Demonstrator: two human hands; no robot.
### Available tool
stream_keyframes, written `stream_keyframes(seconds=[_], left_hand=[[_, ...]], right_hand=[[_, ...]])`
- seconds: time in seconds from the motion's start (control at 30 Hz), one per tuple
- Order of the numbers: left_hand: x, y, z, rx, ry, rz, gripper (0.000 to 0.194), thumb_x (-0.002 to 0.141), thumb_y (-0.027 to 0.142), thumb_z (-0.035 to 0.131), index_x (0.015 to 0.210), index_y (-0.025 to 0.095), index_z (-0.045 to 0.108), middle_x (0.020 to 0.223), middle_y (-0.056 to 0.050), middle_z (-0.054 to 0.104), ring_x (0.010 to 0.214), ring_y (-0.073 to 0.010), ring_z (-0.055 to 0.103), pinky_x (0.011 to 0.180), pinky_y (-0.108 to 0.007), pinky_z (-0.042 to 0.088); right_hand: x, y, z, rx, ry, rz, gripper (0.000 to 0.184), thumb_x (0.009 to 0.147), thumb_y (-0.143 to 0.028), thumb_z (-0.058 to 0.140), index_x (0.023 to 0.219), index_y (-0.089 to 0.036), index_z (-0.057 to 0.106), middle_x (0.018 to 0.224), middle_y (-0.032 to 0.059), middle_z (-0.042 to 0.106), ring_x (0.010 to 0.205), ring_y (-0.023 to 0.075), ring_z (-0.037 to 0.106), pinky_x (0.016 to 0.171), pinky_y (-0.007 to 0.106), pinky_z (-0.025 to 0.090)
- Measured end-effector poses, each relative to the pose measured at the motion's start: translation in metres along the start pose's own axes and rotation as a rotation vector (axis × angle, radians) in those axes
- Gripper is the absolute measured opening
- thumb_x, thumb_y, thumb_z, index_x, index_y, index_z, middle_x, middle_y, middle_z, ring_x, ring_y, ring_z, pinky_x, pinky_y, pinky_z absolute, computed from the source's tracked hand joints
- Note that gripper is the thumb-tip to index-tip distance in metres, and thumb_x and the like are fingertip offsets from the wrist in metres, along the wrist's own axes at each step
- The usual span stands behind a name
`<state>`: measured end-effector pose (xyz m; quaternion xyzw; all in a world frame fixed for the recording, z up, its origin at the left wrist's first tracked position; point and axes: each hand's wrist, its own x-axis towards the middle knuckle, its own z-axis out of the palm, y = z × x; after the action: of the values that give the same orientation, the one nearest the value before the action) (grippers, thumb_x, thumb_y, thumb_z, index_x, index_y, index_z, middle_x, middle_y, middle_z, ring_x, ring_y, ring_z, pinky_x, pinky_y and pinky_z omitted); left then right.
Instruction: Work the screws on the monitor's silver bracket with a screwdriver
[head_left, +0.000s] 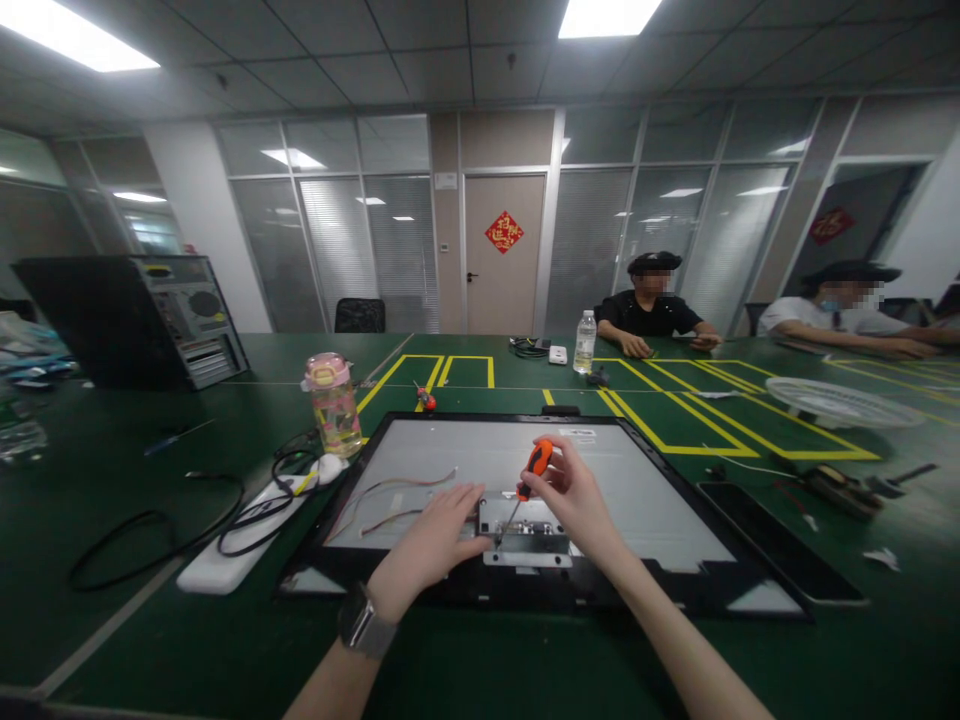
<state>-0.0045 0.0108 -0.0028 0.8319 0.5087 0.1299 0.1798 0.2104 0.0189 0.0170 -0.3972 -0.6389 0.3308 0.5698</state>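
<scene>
A flat monitor panel (465, 450) with a black frame lies on the green table, its grey back facing up. Near its front edge sits a metal bracket (536, 540). My right hand (574, 490) grips an orange and black screwdriver (538, 460), whose tilted shaft reaches down to the bracket's left part; the exact contact at the tip is too small to make out. Fingers stretched, my left hand (435, 535) rests flat at the left side of the bracket. Thin wires (390, 485) run across the panel left of that hand.
Left of the panel are a white power strip (240, 545), black cable and a pink-lidded bottle (334, 405). A computer case (180, 320) stands farther left. To the right lie a black strip-shaped panel (776, 540) and a tool (844, 490). Two people sit across the table.
</scene>
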Motion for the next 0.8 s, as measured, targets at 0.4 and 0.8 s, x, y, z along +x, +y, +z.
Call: stream_keyframes(seconds=[0.4,0.8], left_hand=[[0.002,-0.004,0.004,0.013,0.025,0.021,0.068,0.085,0.04,0.06,0.145,0.018,0.037,0.152,-0.012,0.036,0.14,-0.0276,0.033,0.116,-0.043,0.022],[0.0,-0.001,0.0,0.01,0.012,0.009,0.065,0.086,0.037,0.059,0.144,0.02,0.037,0.153,-0.01,0.036,0.141,-0.026,0.031,0.116,-0.041,0.023]], right_hand=[[-0.011,-0.017,0.007,0.165,-0.207,-0.123,0.032,0.084,-0.029,0.063,0.113,-0.026,0.048,0.104,0.0054,0.061,0.085,0.0179,0.068,0.078,0.035,0.057],[-0.013,-0.029,0.003,0.234,-0.198,-0.119,0.022,0.084,-0.039,0.065,0.101,-0.025,0.067,0.1,0.0048,0.059,0.089,0.0195,0.061,0.081,0.032,0.052]])
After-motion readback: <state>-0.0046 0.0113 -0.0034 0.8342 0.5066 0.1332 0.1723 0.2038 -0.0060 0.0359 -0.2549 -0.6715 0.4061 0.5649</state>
